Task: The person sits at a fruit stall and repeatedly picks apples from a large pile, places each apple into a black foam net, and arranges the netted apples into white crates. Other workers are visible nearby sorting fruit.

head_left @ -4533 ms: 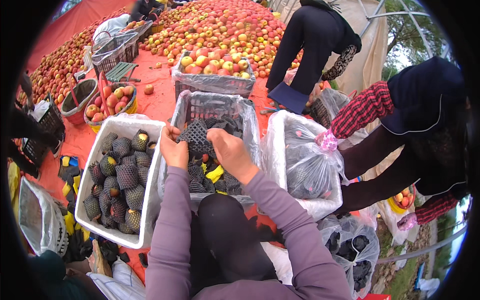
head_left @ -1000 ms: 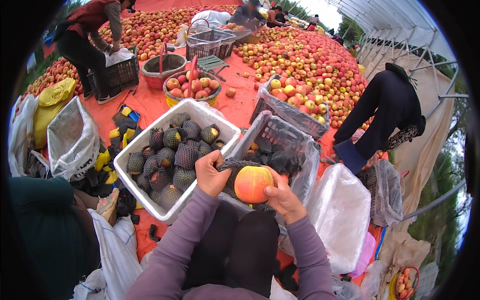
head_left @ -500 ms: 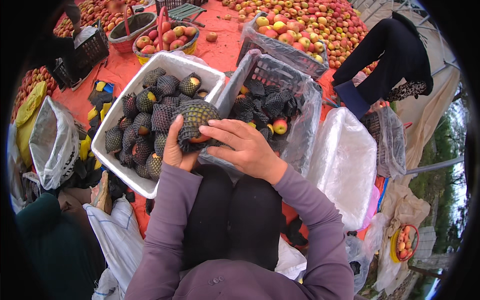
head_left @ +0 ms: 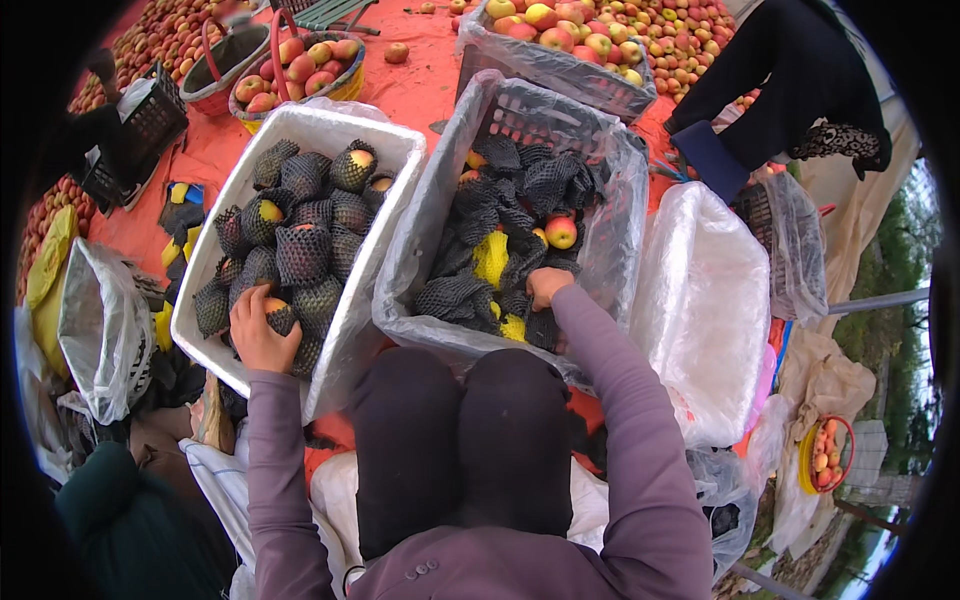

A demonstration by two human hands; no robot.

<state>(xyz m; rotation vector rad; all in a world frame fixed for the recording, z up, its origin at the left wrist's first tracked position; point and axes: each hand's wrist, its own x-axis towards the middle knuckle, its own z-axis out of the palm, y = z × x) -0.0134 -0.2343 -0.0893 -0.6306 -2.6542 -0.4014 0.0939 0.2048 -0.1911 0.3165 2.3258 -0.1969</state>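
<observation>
In the white foam box (head_left: 406,150), my left hand (head_left: 262,335) is closed around an apple in a black foam net (head_left: 280,318), with its thumb and fingers on either side. Several more net-wrapped apples (head_left: 302,256) fill that box around it. My right hand (head_left: 548,287) reaches into the plastic-lined crate (head_left: 395,300) to the right, its fingers curled down among loose black foam nets (head_left: 452,298); what they grip is hidden. A bare red apple (head_left: 561,232) and yellow foam nets (head_left: 491,258) lie close to it.
An empty white foam box (head_left: 705,330) stands at the right. Beyond are a lined crate of apples (head_left: 560,70), a basket of apples (head_left: 350,85) and big apple heaps (head_left: 690,40). A person's dark-clothed legs (head_left: 750,75) are at far right. A white sack (head_left: 105,320) stands left.
The netted apple held in both hands has left them. My left hand has lowered into the foam box, and my right hand has moved right into the crate of nets. The view has shifted slightly.
</observation>
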